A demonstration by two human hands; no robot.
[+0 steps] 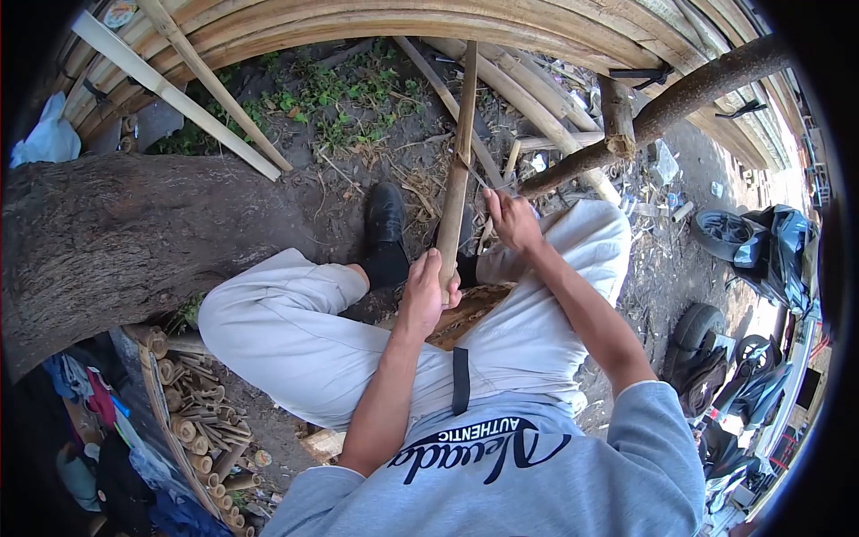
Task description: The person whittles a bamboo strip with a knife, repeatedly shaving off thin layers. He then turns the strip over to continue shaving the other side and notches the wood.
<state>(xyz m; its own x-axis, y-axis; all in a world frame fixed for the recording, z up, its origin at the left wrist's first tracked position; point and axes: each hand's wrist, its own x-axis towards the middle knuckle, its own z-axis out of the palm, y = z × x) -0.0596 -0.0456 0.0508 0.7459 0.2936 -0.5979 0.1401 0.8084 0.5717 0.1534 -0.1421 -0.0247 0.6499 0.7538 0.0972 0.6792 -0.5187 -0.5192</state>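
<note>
A long bamboo piece (455, 201) stands nearly upright in view, its near end between my knees. My left hand (424, 291) is wrapped round its lower part. My right hand (514, 221) is closed on the handle of a knife (477, 176), to the right of the bamboo. The thin blade points up and left and meets the bamboo around a node, where the surface looks cut. Most of the knife's handle is hidden inside my fingers.
A thick tree trunk (134, 242) lies at the left. Bamboo strips (358, 20) cross the top. A branch (680, 103) slants at the upper right. Cut bamboo pieces (204, 421) are stacked lower left. Motorcycles (774, 255) stand at the right.
</note>
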